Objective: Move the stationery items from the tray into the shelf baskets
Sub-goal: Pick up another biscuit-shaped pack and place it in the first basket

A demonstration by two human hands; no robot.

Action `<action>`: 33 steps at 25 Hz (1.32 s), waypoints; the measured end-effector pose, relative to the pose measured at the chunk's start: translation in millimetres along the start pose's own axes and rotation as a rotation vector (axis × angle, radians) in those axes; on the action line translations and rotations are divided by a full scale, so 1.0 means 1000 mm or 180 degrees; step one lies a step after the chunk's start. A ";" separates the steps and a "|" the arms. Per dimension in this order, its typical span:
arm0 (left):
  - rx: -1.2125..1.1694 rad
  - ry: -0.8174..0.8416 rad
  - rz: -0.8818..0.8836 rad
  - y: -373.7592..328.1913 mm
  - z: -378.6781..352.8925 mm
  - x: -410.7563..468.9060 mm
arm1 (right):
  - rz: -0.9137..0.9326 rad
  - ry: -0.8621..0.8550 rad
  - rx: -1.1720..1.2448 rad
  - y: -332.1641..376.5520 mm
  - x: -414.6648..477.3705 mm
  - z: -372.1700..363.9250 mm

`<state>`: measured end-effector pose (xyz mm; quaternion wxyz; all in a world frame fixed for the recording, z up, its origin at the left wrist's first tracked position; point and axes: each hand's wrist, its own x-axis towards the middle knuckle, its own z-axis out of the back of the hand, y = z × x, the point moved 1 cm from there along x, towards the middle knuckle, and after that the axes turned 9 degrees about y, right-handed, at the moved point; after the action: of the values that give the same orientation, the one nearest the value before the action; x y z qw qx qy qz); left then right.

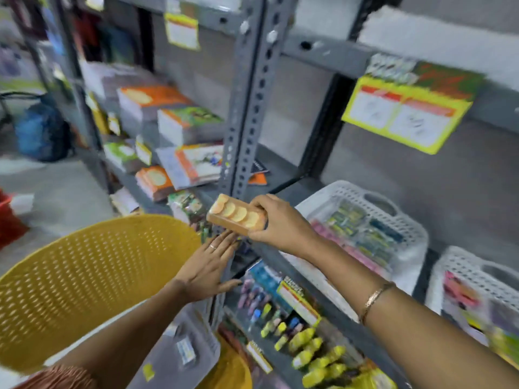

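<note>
My right hand (276, 221) grips one end of a small orange box (237, 215), lifted just above my left. My left hand (209, 266) is flat and spread against the grey shelf post (247, 113), ring showing. Yellow perforated tray (92, 279) sits left of my left arm. A white basket (393, 217) of packets lies just beyond my right wrist.

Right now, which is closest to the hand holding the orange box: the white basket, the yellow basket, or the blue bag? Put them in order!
From the right hand:
1. White basket, just right, on the shelf.
2. Yellow basket, lower left.
3. Blue bag, far left on the floor.
</note>
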<state>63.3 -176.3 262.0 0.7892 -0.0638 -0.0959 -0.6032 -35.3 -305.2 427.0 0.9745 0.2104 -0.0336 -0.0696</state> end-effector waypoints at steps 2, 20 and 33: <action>0.0044 -0.0009 -0.0193 -0.009 0.005 0.026 | -0.0291 -0.0092 -0.0100 -0.021 -0.017 0.021; -0.0111 0.0018 -0.0348 -0.015 -0.028 0.089 | -0.1968 -0.0128 -0.0065 -0.122 -0.130 0.035; -0.0134 0.0032 -0.0378 -0.017 -0.024 0.089 | -0.1800 0.0085 -0.0070 -0.117 -0.057 -0.001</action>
<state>71.8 -269.6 258.7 0.7511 -0.0715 -0.0829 -0.6511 -106.2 -402.2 375.8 0.9190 0.2018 0.0401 -0.3362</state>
